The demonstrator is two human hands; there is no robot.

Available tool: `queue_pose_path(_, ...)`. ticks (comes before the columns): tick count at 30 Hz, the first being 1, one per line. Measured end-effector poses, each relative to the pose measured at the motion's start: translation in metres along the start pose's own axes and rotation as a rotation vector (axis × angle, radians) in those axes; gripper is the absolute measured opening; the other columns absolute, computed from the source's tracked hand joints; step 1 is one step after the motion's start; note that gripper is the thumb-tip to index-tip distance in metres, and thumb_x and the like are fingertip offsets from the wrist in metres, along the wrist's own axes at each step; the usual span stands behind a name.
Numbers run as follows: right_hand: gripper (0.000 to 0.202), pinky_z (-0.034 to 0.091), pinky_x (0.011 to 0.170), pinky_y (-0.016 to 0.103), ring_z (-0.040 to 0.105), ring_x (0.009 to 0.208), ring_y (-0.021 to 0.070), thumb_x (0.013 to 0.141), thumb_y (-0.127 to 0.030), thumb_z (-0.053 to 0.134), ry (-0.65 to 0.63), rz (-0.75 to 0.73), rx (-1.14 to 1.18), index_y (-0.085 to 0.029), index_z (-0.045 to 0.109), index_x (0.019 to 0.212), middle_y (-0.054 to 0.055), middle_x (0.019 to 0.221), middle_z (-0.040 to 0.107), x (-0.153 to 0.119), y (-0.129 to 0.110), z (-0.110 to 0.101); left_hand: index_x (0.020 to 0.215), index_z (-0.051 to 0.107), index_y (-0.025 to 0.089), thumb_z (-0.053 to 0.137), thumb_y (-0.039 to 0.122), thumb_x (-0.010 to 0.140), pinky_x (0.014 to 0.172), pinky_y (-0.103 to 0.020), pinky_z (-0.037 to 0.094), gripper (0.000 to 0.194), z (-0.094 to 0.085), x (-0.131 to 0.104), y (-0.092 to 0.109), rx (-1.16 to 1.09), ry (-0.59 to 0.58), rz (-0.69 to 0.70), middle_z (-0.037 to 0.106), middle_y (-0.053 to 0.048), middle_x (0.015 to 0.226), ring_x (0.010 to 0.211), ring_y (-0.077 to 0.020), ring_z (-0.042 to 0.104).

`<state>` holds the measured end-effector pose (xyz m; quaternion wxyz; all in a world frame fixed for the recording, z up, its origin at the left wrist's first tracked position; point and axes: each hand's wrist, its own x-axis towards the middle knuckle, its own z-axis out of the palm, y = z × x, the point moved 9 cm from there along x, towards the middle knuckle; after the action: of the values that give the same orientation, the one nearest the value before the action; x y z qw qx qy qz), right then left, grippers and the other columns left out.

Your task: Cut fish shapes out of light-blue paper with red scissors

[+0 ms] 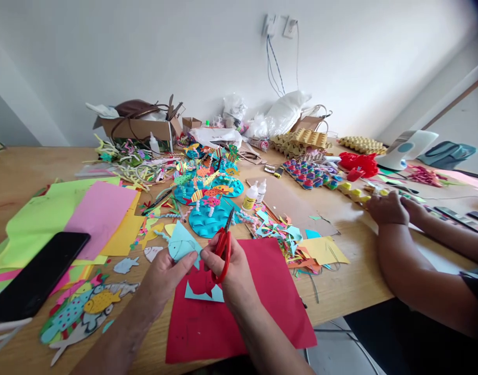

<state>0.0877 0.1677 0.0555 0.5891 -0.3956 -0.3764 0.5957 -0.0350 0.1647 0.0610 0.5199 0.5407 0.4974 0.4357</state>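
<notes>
My left hand [166,273] pinches a piece of light blue paper [182,240] with a fish outline drawn on it. Red-handled scissors [223,250] rest in my right hand [235,278], blades pointing up and away. My right thumb and fingertips are close to the paper's right edge; whether they touch it I cannot tell. Below both hands lies a red sheet [270,302], with a light blue offcut [217,295] on it that has a fish-shaped hole. Left of my left wrist are several cut-out paper fish [102,301], yellow, grey and spotted blue.
Blue wavy bases [208,219] with paper fish stand ahead, beside glue bottles [250,197]. Paper scraps [284,234] lie to the right. A black phone [39,271] and coloured sheets [47,213] are at left. Another person's hands [391,208] work at painted egg cartons [352,192].
</notes>
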Motion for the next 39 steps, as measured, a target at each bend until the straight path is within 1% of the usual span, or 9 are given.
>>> queue_pose_path(6,0.026,0.038,0.048,0.021,0.047,0.048,0.0082,0.062,-0.023,0.07,-0.089,0.064,-0.027,-0.018,0.05,0.077,-0.006,0.058,0.055,-0.005,-0.006,0.005,0.056,0.048,0.021,0.057,0.032,0.071,0.058,-0.026,0.039,0.021,-0.003,0.0,0.002,0.029,0.03,-0.033,0.047,0.005,0.056,0.058,-0.0141,0.041)
queue_pose_path(13,0.026,0.038,0.049,0.02,0.046,0.049,0.008,0.064,-0.025,0.07,-0.073,0.03,-0.05,-0.019,0.048,0.079,-0.007,0.06,0.053,-0.005,-0.008,0.005,0.057,0.051,0.021,0.061,0.027,0.07,0.066,-0.027,0.043,0.017,0.001,-0.001,0.006,-0.022,0.012,0.033,0.055,0.005,0.059,0.065,-0.015,0.049)
queue_pose_path(16,0.026,0.036,0.048,0.02,0.046,0.049,0.0088,0.071,-0.034,0.067,-0.111,0.063,-0.122,-0.018,0.048,0.079,-0.006,0.058,0.05,-0.011,-0.009,0.005,0.054,0.048,0.021,0.061,0.023,0.069,0.062,-0.025,0.042,0.02,-0.004,-0.003,0.011,-0.119,0.057,0.038,0.052,0.006,0.055,0.058,-0.0128,0.046)
queue_pose_path(19,0.036,0.034,0.047,0.021,0.043,0.048,0.0098,0.081,-0.05,0.055,-0.26,0.117,-0.248,-0.019,0.043,0.068,-0.005,0.051,0.046,-0.026,-0.003,0.008,0.052,0.046,0.021,0.062,0.022,0.069,0.057,-0.025,0.041,0.023,-0.009,-0.005,0.017,-0.242,0.096,0.032,0.049,0.007,0.052,0.055,-0.0123,0.046)
queue_pose_path(22,0.045,0.032,0.048,0.021,0.04,0.049,0.0094,0.082,-0.06,0.052,-0.319,0.15,-0.368,-0.018,0.044,0.066,-0.004,0.052,0.043,-0.041,0.007,0.004,0.053,0.05,0.02,0.063,0.022,0.069,0.057,-0.026,0.043,0.021,-0.006,-0.005,0.021,-0.314,0.077,0.015,0.054,0.006,0.053,0.056,-0.0127,0.05)
queue_pose_path(24,0.048,0.031,0.046,0.02,0.039,0.048,0.0096,0.082,-0.063,0.049,-0.346,0.172,-0.383,-0.019,0.043,0.065,-0.004,0.052,0.042,-0.049,0.014,0.004,0.056,0.054,0.019,0.065,0.023,0.068,0.057,-0.025,0.044,0.016,-0.001,-0.004,0.02,-0.346,0.062,-0.026,0.059,0.004,0.057,0.057,-0.013,0.053)
queue_pose_path(29,0.053,0.029,0.043,0.02,0.036,0.045,0.0088,0.079,-0.068,0.048,-0.33,0.171,-0.353,-0.019,0.042,0.062,-0.005,0.049,0.042,-0.051,0.016,0.007,0.062,0.062,0.018,0.069,0.026,0.062,0.057,-0.025,0.048,0.01,0.005,-0.003,0.015,-0.414,0.1,-0.099,0.065,0.003,0.062,0.059,-0.0136,0.057)
queue_pose_path(34,0.051,0.029,0.043,0.019,0.037,0.045,0.0089,0.081,-0.067,0.048,-0.333,0.146,-0.345,-0.018,0.044,0.065,-0.004,0.05,0.042,-0.049,0.015,0.01,0.056,0.058,0.019,0.068,0.02,0.064,0.059,-0.024,0.047,0.012,0.005,-0.005,0.019,-0.415,0.147,-0.006,0.062,0.005,0.058,0.057,-0.0117,0.054)
queue_pose_path(39,0.054,0.03,0.043,0.019,0.037,0.046,0.0092,0.08,-0.07,0.046,-0.304,0.135,-0.339,-0.018,0.043,0.063,-0.005,0.051,0.038,-0.047,0.013,0.011,0.057,0.054,0.021,0.065,0.021,0.068,0.066,-0.024,0.046,0.016,0.005,-0.006,0.013,-0.381,0.208,0.049,0.056,0.007,0.058,0.061,-0.012,0.049)
